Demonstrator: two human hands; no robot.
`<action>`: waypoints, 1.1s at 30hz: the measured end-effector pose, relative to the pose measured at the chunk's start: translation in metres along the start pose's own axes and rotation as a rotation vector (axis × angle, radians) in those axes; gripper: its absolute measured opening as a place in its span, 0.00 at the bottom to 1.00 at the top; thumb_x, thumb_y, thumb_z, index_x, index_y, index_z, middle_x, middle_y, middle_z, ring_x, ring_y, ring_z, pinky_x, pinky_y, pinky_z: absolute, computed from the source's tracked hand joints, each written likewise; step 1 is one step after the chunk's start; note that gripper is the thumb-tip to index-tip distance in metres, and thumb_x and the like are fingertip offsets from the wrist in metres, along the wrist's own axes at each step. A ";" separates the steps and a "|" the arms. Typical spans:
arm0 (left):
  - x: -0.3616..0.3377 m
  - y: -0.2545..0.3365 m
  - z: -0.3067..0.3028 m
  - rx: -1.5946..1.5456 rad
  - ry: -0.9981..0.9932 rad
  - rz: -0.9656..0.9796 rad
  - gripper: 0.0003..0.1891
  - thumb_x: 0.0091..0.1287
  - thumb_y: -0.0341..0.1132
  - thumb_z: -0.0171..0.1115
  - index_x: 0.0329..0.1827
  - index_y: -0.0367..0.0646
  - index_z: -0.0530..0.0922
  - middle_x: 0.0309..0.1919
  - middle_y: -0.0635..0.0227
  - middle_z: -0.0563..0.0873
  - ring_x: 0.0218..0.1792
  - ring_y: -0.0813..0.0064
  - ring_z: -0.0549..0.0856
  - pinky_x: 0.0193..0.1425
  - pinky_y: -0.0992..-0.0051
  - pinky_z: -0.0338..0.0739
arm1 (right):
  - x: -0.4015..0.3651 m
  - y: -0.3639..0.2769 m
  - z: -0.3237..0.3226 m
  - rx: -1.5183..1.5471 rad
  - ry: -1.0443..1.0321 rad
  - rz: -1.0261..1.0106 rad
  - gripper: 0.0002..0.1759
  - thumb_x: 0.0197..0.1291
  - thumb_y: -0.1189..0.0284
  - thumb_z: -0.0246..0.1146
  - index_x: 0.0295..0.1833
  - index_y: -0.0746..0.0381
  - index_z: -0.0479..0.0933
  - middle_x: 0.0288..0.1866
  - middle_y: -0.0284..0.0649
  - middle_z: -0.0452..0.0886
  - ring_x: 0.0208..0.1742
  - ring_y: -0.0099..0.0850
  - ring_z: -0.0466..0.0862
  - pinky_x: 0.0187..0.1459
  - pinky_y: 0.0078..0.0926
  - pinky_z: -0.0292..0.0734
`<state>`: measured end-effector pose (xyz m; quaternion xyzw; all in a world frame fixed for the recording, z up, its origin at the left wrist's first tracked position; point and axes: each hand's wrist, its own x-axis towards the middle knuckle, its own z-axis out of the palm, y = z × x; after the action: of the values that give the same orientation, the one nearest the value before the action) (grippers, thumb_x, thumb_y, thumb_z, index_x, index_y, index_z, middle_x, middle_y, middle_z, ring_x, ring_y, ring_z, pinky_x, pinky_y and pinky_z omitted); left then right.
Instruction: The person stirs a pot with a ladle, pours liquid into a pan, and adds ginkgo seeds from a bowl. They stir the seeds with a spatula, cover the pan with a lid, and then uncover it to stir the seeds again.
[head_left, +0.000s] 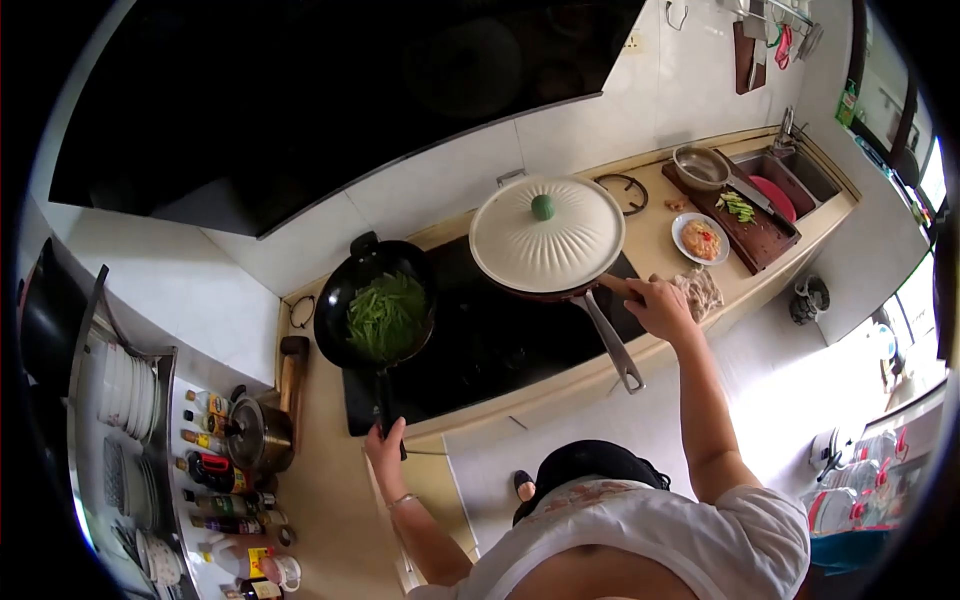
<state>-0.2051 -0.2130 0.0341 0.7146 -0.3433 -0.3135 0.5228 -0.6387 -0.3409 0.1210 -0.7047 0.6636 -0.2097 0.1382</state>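
My left hand [386,455] is closed round the handle of a black wok [333,330], which holds green sliced vegetables [385,315]. A pan on the right side of the hob is covered by a cream ribbed lid [530,255] with a green knob [542,207]. Its metal handle [612,343] points toward me. My right hand [660,308] is closed on a brown wooden handle [619,287] at the lid's near right edge. What that handle belongs to is hidden. A crumpled cloth [700,290] lies just beyond this hand.
Right of the black hob [470,350] are a plate of orange-pink food [700,239], a cutting board [762,245] with cut greens and a knife, a metal bowl [702,168] and a sink [815,180]. Bottles, a metal pot [262,435] and dish racks stand at left. A range hood [330,110] hangs above.
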 end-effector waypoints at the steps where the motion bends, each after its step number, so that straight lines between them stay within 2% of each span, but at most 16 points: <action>1: -0.002 0.002 0.001 0.017 0.025 0.048 0.19 0.52 0.36 0.64 0.42 0.30 0.75 0.32 0.65 0.81 0.31 0.77 0.76 0.40 0.77 0.70 | -0.002 0.001 0.000 -0.004 -0.014 0.003 0.13 0.47 0.67 0.62 0.42 0.54 0.76 0.33 0.44 0.73 0.38 0.43 0.75 0.40 0.35 0.70; 4: -0.003 0.006 -0.003 0.159 0.003 0.013 0.21 0.52 0.38 0.65 0.42 0.28 0.74 0.32 0.62 0.81 0.32 0.76 0.77 0.41 0.77 0.70 | -0.001 0.001 0.001 0.032 0.014 -0.011 0.14 0.48 0.66 0.61 0.43 0.55 0.75 0.34 0.45 0.73 0.39 0.43 0.76 0.40 0.35 0.70; 5: -0.001 0.001 -0.004 0.168 0.008 0.032 0.24 0.51 0.40 0.65 0.42 0.27 0.73 0.34 0.58 0.81 0.36 0.72 0.78 0.43 0.77 0.71 | -0.001 0.001 0.001 0.025 0.019 -0.011 0.14 0.49 0.66 0.61 0.43 0.55 0.75 0.34 0.45 0.73 0.38 0.43 0.76 0.40 0.36 0.70; 6: -0.001 0.000 -0.004 0.173 0.009 0.019 0.24 0.51 0.40 0.65 0.42 0.27 0.73 0.34 0.58 0.81 0.36 0.72 0.78 0.43 0.77 0.71 | -0.001 0.001 0.001 0.017 0.025 -0.008 0.13 0.49 0.66 0.61 0.43 0.55 0.75 0.33 0.46 0.73 0.38 0.43 0.76 0.40 0.36 0.70; 8: -0.002 0.000 0.000 0.370 0.152 0.124 0.25 0.50 0.41 0.66 0.43 0.27 0.73 0.35 0.54 0.81 0.40 0.65 0.79 0.45 0.75 0.71 | -0.001 0.005 0.003 0.020 0.026 0.002 0.13 0.50 0.66 0.60 0.43 0.55 0.76 0.33 0.46 0.73 0.39 0.43 0.75 0.40 0.36 0.70; 9: -0.004 0.003 0.000 0.388 0.126 0.129 0.29 0.50 0.43 0.66 0.48 0.27 0.71 0.41 0.50 0.78 0.42 0.61 0.79 0.46 0.72 0.71 | -0.001 0.006 0.003 0.032 0.034 -0.009 0.13 0.50 0.66 0.60 0.43 0.54 0.76 0.34 0.46 0.73 0.39 0.43 0.75 0.40 0.36 0.70; 10: -0.006 0.004 0.003 0.396 0.105 0.129 0.29 0.50 0.43 0.66 0.48 0.27 0.71 0.41 0.50 0.78 0.42 0.61 0.79 0.46 0.72 0.71 | -0.001 0.006 0.003 0.045 0.048 -0.019 0.13 0.50 0.66 0.60 0.43 0.53 0.76 0.34 0.46 0.73 0.39 0.43 0.75 0.40 0.36 0.70; 12: -0.007 0.008 0.008 0.520 0.259 0.182 0.33 0.50 0.45 0.65 0.54 0.32 0.67 0.48 0.50 0.74 0.46 0.60 0.76 0.49 0.68 0.70 | -0.002 0.005 0.001 0.036 0.037 0.017 0.13 0.50 0.66 0.60 0.43 0.52 0.76 0.34 0.46 0.73 0.39 0.43 0.75 0.40 0.36 0.70; 13: -0.012 0.022 0.012 0.857 0.357 0.214 0.33 0.52 0.46 0.63 0.57 0.36 0.65 0.53 0.52 0.70 0.51 0.57 0.72 0.52 0.62 0.68 | -0.001 0.007 0.002 0.048 0.036 0.001 0.13 0.50 0.66 0.60 0.43 0.52 0.76 0.34 0.45 0.73 0.39 0.43 0.75 0.40 0.36 0.69; 14: -0.011 0.030 0.017 0.859 0.350 0.217 0.33 0.52 0.46 0.63 0.57 0.36 0.65 0.53 0.52 0.70 0.51 0.57 0.72 0.52 0.62 0.68 | -0.001 0.007 0.003 0.059 0.031 -0.018 0.13 0.50 0.66 0.60 0.43 0.52 0.76 0.33 0.45 0.72 0.38 0.43 0.75 0.39 0.36 0.69; 16: -0.009 0.044 0.026 0.832 0.406 0.545 0.28 0.54 0.45 0.61 0.55 0.40 0.68 0.52 0.54 0.71 0.53 0.53 0.68 0.53 0.60 0.66 | -0.001 0.006 0.001 0.048 0.013 -0.008 0.13 0.49 0.66 0.60 0.43 0.52 0.76 0.33 0.44 0.72 0.38 0.42 0.75 0.39 0.35 0.70; 19: -0.002 0.062 0.044 0.844 0.294 0.644 0.25 0.53 0.44 0.62 0.52 0.41 0.70 0.50 0.55 0.72 0.52 0.54 0.69 0.53 0.60 0.66 | -0.001 0.007 0.002 0.048 0.052 -0.036 0.12 0.49 0.66 0.60 0.42 0.52 0.76 0.32 0.44 0.72 0.37 0.42 0.75 0.39 0.35 0.70; 27: -0.013 0.049 0.074 0.805 0.242 0.688 0.22 0.51 0.41 0.64 0.47 0.41 0.74 0.48 0.54 0.73 0.51 0.55 0.69 0.52 0.60 0.66 | -0.002 0.003 -0.001 0.001 0.025 -0.027 0.17 0.50 0.65 0.59 0.48 0.53 0.75 0.35 0.45 0.75 0.39 0.43 0.76 0.41 0.36 0.70; 31: -0.024 0.049 0.089 0.775 0.200 0.691 0.21 0.50 0.40 0.64 0.46 0.41 0.75 0.47 0.56 0.73 0.51 0.56 0.68 0.53 0.60 0.65 | -0.002 0.002 0.000 0.045 0.083 -0.055 0.16 0.51 0.67 0.61 0.46 0.60 0.75 0.30 0.44 0.73 0.33 0.39 0.75 0.36 0.32 0.69; 33: -0.020 0.061 0.103 0.709 0.156 0.789 0.20 0.50 0.39 0.65 0.45 0.41 0.75 0.47 0.58 0.73 0.50 0.56 0.69 0.52 0.61 0.65 | 0.000 0.005 0.002 0.037 0.080 -0.071 0.16 0.51 0.67 0.61 0.46 0.60 0.75 0.29 0.44 0.73 0.33 0.39 0.75 0.36 0.32 0.69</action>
<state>-0.3093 -0.2649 0.0682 0.6852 -0.6307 0.0958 0.3514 -0.6421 -0.3412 0.1169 -0.7161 0.6393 -0.2546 0.1169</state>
